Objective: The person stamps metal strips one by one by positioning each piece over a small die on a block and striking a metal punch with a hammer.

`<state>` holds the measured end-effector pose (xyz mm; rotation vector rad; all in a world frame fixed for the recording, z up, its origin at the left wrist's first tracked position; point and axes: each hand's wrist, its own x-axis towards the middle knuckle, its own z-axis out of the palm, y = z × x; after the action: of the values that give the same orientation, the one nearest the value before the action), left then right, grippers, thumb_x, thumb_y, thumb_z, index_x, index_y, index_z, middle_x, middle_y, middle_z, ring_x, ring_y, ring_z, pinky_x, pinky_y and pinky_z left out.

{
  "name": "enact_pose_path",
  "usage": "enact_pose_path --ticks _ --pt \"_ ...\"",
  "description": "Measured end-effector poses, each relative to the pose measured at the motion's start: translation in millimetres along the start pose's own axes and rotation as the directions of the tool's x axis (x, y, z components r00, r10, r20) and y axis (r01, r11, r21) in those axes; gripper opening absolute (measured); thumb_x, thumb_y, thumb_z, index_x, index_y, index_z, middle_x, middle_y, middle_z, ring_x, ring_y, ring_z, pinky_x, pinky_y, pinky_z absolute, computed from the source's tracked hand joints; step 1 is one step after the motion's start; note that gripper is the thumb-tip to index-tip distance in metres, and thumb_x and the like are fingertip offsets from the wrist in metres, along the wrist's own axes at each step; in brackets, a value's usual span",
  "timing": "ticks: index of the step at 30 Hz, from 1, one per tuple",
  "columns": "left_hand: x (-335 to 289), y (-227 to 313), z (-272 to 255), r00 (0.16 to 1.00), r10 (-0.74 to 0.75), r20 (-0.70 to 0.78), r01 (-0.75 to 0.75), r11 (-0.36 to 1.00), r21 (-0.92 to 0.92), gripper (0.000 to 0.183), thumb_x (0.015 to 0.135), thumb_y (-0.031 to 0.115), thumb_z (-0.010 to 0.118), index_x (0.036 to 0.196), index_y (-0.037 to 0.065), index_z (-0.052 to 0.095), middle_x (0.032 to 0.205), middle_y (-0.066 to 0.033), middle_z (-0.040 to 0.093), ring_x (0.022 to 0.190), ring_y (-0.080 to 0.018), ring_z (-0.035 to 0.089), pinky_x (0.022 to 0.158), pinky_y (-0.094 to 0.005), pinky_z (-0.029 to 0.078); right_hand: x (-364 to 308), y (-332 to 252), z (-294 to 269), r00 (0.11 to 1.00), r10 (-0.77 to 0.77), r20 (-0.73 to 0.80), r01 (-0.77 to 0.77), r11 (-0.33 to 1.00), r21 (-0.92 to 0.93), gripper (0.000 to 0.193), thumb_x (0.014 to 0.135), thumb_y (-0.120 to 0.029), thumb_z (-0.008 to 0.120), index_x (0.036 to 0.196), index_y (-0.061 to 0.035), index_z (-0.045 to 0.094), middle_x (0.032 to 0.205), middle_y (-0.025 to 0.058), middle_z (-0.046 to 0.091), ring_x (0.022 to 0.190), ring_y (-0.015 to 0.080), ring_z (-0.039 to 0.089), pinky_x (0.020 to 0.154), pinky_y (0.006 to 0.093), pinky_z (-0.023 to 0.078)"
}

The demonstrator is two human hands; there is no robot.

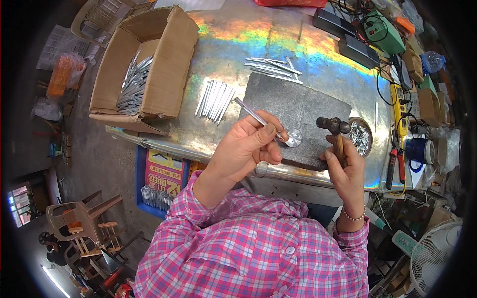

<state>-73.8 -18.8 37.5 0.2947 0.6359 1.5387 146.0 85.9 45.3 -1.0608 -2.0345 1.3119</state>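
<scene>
My left hand pinches a thin silver metal strip between thumb and fingers, holding it slanted over a dark grey stone slab. By the strip's lower end is a small shiny round metal piece on the slab; whether they touch cannot be made out. The wooden handle of a hammer is in my right hand, its dark head raised above the slab's right side. Just right of it, a round bowl contains many small metal pieces. A neat row of silver strips lies left of the slab.
More strips lie loosely behind the slab. A cardboard box of metal strips stands at the left. Along the right are a yellow power strip, red-handled pliers, a blue mug and cables. A blue crate sits below the table edge.
</scene>
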Motion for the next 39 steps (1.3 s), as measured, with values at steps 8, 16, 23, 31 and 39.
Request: enact_pose_path --ticks 8,16,23,31,39 --pt "-2 9 -6 0.998 0.054 -0.039 -0.047 0.986 0.161 0.010 0.095 0.012 0.056 0.098 0.003 0.057 0.089 -0.0080 0.063 0.062 -0.0107 0.063 0.054 -0.0216 0.054 6 10 7 0.997 0.030 0.075 -0.028 0.999 -0.020 0.027 0.086 -0.005 0.059 0.111 0.0041 0.056 0.078 0.0088 0.065 0.073 0.0147 0.065 0.065 0.0266 0.050" --pt "-21 49 -42 0.904 0.377 -0.204 -0.085 0.623 0.777 0.015 0.092 0.010 0.058 0.103 0.000 0.060 0.081 -0.0051 0.062 0.059 -0.0064 0.057 0.051 -0.0219 0.046 4 3 6 0.988 0.143 0.058 -0.147 0.987 0.062 0.024 0.087 -0.003 0.056 0.109 0.0061 0.057 0.077 0.0064 0.063 0.070 0.0120 0.062 0.064 0.0252 0.049" --pt "-16 68 -96 0.706 0.700 -0.110 0.390 -0.254 0.885 0.023 0.084 0.014 0.064 0.103 0.002 0.060 0.090 -0.0215 0.064 0.082 -0.0447 0.060 0.071 -0.0490 0.048 4 3 8 0.996 0.076 0.036 -0.077 0.997 0.016 0.024 0.086 -0.004 0.057 0.108 0.0050 0.057 0.075 0.0065 0.062 0.068 0.0118 0.061 0.062 0.0255 0.048" --pt "-11 66 -88 0.744 0.664 -0.072 0.479 -0.456 0.750 0.020 0.084 0.016 0.064 0.100 0.005 0.059 0.091 -0.0175 0.062 0.081 -0.0410 0.061 0.068 -0.0485 0.048 3 2 7 0.999 0.027 0.023 -0.027 1.000 -0.015 0.023 0.086 -0.004 0.057 0.108 0.0050 0.057 0.074 0.0079 0.063 0.067 0.0133 0.063 0.061 0.0261 0.048" --pt "39 79 -35 0.840 0.503 0.204 0.059 -0.458 0.887 0.015 0.082 0.012 0.065 0.095 0.006 0.063 0.091 -0.0128 0.061 0.080 -0.0361 0.061 0.069 -0.0447 0.049 3 6 6 0.999 0.035 0.033 -0.036 0.999 0.018 0.023 0.086 -0.004 0.057 0.108 0.0035 0.056 0.075 0.0087 0.065 0.069 0.0152 0.066 0.061 0.0268 0.049"
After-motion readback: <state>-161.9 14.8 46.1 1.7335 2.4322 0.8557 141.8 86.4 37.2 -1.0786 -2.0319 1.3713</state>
